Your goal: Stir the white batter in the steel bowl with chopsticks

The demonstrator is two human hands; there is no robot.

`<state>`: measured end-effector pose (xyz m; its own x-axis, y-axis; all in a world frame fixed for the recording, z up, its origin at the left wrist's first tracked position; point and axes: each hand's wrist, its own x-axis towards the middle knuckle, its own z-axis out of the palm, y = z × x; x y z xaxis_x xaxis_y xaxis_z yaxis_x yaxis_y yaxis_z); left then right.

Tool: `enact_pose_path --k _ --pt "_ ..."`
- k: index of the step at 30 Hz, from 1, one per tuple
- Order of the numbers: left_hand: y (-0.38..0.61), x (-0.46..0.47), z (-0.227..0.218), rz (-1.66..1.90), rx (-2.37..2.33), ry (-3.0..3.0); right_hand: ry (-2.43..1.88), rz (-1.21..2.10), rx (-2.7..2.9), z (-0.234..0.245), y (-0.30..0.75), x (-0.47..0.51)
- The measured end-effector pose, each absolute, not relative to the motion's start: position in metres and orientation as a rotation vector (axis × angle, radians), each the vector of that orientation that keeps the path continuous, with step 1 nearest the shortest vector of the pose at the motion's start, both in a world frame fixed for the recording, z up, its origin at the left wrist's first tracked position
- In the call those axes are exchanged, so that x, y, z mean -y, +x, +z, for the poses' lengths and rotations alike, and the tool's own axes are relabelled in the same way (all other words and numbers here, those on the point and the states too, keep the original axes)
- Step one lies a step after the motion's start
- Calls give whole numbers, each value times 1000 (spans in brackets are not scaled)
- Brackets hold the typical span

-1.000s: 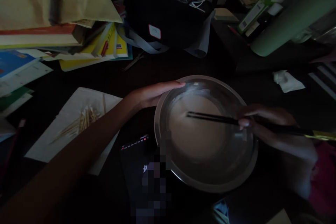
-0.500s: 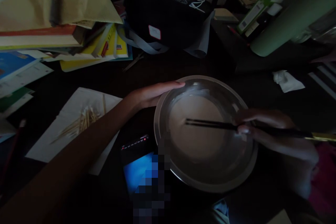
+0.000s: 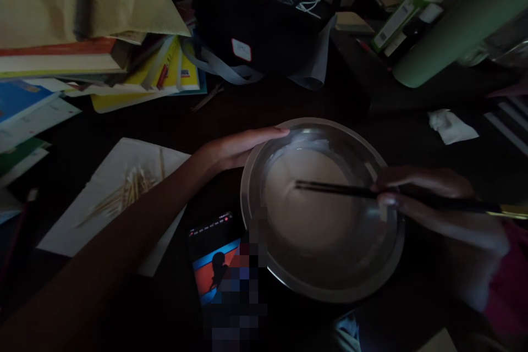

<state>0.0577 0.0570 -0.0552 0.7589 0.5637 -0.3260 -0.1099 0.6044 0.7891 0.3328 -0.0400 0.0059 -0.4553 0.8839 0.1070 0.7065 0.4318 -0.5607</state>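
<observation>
A wide metal bowl (image 3: pixel 344 290) with a pale, milky liquid (image 3: pixel 309 223) in it stands on the dark table. At its far left rim is my left hand (image 3: pixel 243 146), its thumb laid along the edge and its other fingers mostly hidden below. From the right, my right hand (image 3: pixel 437 203) grips a pair of dark chopsticks (image 3: pixel 336 189) with gold-coloured ends. Their tips are close together, held low over the middle of the bowl and seemingly in the liquid, where a faint streak shows.
Left of the bowl lie a lit phone (image 3: pixel 214 264) and white paper (image 3: pixel 119 162) bearing several cotton swabs (image 3: pixel 134 190). Books (image 3: pixel 58 60) pile up at the far left, and a black bag (image 3: pixel 264 33) sits behind. To the right are crumpled tissue (image 3: pixel 451 126) and a green cylinder (image 3: pixel 445 38).
The chopsticks' tips have shifted slightly up and right in the bowl, with my right hand. My left hand stays on the rim. The phone's picture has changed from blue to red and blue.
</observation>
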Motion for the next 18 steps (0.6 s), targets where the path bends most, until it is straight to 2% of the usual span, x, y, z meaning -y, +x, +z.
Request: enact_pose_path --k 2,4,10,14,18 --pt "57 -57 -56 411 -612 843 -1514 454 2248 8 340 40" --pt "57 -57 -57 406 -616 845 -1537 427 2264 16 349 40" --pt "58 -59 -59 381 -580 825 -1109 733 2536 16 338 36" --pt "58 -60 -60 378 -596 820 -1325 570 2344 5 326 35" --pt "56 -58 -58 411 -603 834 -1514 463 2302 18 343 34"
